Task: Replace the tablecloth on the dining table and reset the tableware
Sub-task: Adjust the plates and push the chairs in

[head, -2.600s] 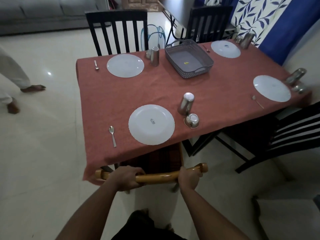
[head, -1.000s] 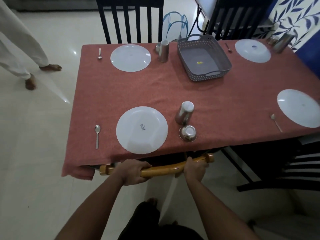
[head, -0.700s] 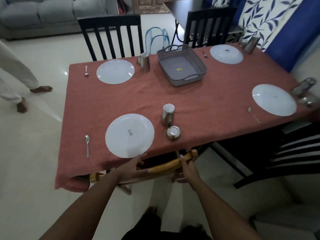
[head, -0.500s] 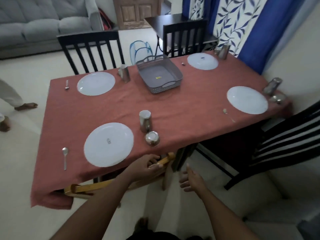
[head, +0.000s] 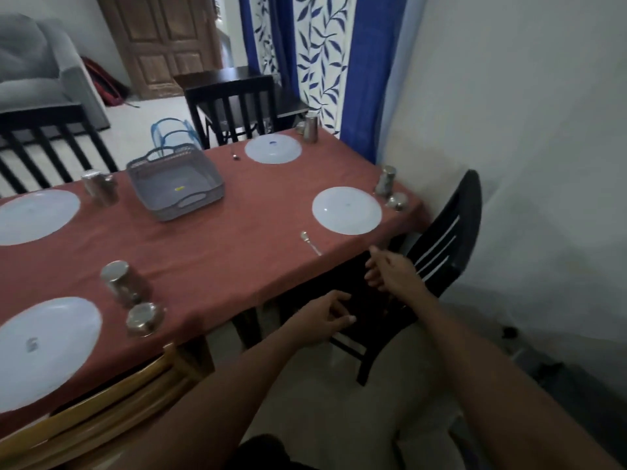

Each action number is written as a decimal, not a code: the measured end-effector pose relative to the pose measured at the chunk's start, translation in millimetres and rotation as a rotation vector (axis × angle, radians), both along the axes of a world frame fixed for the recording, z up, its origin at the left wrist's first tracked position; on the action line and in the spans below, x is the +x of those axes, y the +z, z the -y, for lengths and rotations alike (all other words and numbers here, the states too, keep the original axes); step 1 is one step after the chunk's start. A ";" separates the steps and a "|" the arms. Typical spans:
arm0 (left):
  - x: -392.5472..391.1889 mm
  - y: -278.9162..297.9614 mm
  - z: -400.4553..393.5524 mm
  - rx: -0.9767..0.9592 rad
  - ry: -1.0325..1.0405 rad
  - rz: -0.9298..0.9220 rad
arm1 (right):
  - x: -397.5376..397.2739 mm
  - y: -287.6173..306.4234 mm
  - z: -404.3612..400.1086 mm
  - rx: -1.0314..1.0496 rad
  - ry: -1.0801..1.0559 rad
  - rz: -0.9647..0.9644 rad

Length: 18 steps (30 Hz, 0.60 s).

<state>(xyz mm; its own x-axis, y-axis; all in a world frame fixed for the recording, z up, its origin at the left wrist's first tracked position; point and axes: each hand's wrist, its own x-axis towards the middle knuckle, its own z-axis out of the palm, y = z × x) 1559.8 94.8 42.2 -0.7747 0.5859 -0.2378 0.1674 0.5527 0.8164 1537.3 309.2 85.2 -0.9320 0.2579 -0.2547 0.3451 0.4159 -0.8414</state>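
Observation:
A rust-red tablecloth (head: 217, 252) covers the dining table. On it lie several white plates, one near me (head: 40, 351) and one at the right end (head: 346, 210), each with a steel tumbler (head: 117, 281), a small steel bowl (head: 144, 318) and a spoon (head: 309, 242). A grey plastic basket (head: 176, 184) stands mid-table. My left hand (head: 322, 318) and my right hand (head: 390, 271) hang in the air below the table's right edge, in front of a black chair (head: 441, 245). Both have loosely curled fingers and hold nothing.
A wooden chair (head: 101, 405) is tucked under the table at lower left. Black chairs stand on the far side (head: 234, 106) and far left (head: 44, 137). A white wall (head: 526, 130) and blue leaf-print curtains (head: 322, 62) close the right side. A grey sofa (head: 34, 69) stands behind.
Both hands let go of the wooden chair's top rail after it was pushed under the table. They then moved right toward the black chair, and my view turned right.

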 end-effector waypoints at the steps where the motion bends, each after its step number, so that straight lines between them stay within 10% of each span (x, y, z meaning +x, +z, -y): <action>1: -7.5 10.4 -24.7 0.012 -0.025 -0.002 | -15.5 16.4 -23.0 0.036 0.006 -0.050; 11: -115.3 76.6 -225.9 0.112 0.019 0.222 | -116.8 82.4 -192.9 0.633 -0.079 -0.173; 18: -120.3 97.4 -313.9 -0.010 -0.143 0.358 | -154.8 54.9 -265.0 0.644 -0.190 0.160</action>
